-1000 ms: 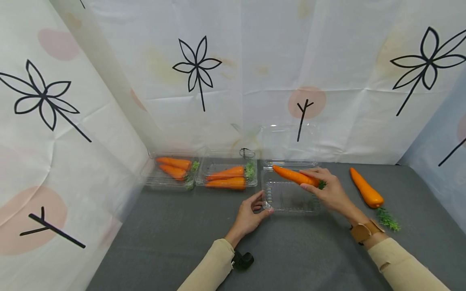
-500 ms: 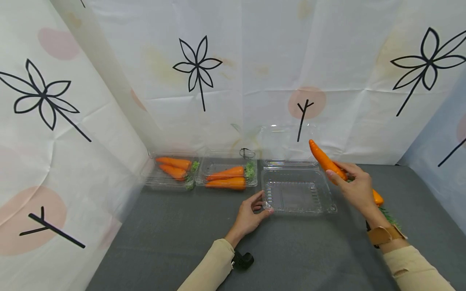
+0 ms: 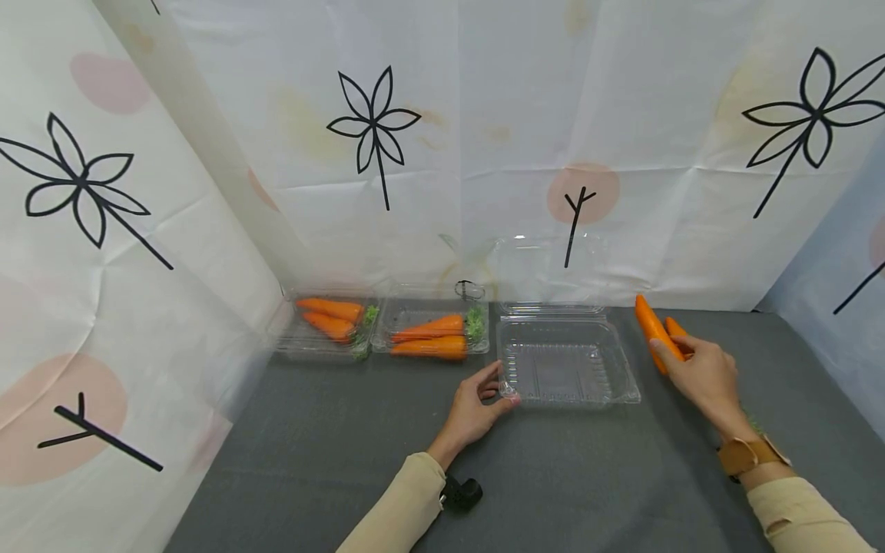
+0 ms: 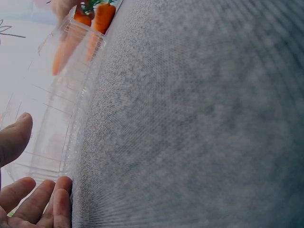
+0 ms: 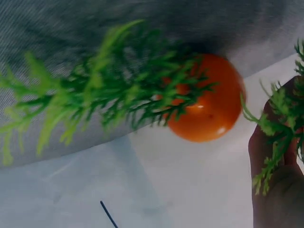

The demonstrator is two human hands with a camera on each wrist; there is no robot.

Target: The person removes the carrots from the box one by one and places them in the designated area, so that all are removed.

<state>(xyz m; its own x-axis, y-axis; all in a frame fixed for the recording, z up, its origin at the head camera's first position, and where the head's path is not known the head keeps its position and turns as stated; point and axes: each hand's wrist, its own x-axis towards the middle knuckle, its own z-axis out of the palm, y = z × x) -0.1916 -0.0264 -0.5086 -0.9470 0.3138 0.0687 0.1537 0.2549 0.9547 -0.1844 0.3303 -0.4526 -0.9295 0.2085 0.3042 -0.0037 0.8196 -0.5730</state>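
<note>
My left hand [image 3: 473, 415] holds the front left corner of an open clear plastic clamshell [image 3: 567, 376], thumb at the front and fingers along the left side. Its lid [image 3: 549, 269] stands up against the cloth wall. My right hand [image 3: 705, 376] grips a carrot [image 3: 652, 332] by its thick end, tip pointing away. The leafy top [image 5: 280, 123] of this carrot shows beside the hand in the right wrist view. Just right of it is a second carrot [image 3: 674, 327], mostly hidden by the hand; its round end [image 5: 209, 99] and green leaves [image 5: 99, 90] show in the right wrist view.
Two closed clear clamshells stand to the left, a far left one [image 3: 290, 349] and a middle one [image 3: 380, 349], each with carrots inside. Patterned cloth walls [image 3: 456, 153] enclose the back and sides of the grey table [image 3: 346, 445].
My right hand has carried its carrot from over the open clamshell to the right, then lower, beside the second carrot. My left hand has stayed at the clamshell corner.
</note>
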